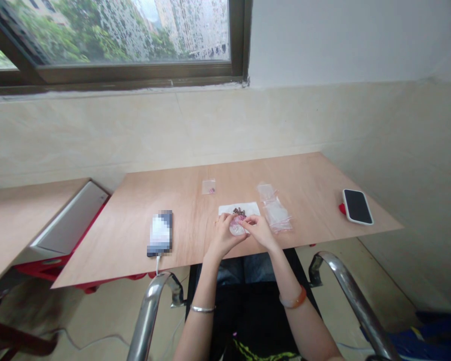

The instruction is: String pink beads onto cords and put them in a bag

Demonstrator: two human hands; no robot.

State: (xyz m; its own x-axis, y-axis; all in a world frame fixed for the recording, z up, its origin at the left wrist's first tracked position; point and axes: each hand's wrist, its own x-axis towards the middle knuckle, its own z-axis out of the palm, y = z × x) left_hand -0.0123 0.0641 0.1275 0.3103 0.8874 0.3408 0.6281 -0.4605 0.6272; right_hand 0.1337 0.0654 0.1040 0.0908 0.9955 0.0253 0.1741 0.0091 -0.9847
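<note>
Head view centres on a small clear bag point(236, 229) with something pink point(241, 217) showing at its upper part, held just over the near edge of a white sheet point(225, 208), the landmark for the rest. The hands are close together on it: the left hand point(225, 233) is clamped on the bag from one side, seemingly to keep the limp film steady, while the fingertips of the right hand point(261, 229) touch its other side; whether they pinch the film or only rest against it is too small to tell. Working so near the sheet probably spares the person long reaches. On the sheet, just beyond the fingers, lies a small heap of brown pieces point(239, 211), likely put there because the white ground makes them easy to see and gather. Just right of the sheet, loose clear bags point(277, 213) overlap, seemingly placed within the right hand's reach. Beyond the sheet and slightly left, a small packet point(208, 187) with a bit of pink inside lies flat by itself. Well left of the sheet, a phone point(160, 234) rests on the bench point(188, 220) with a white cable point(158, 263) at its near end; well right, another phone point(358, 206) overlaps something red point(342, 208), perhaps a prop.
</note>
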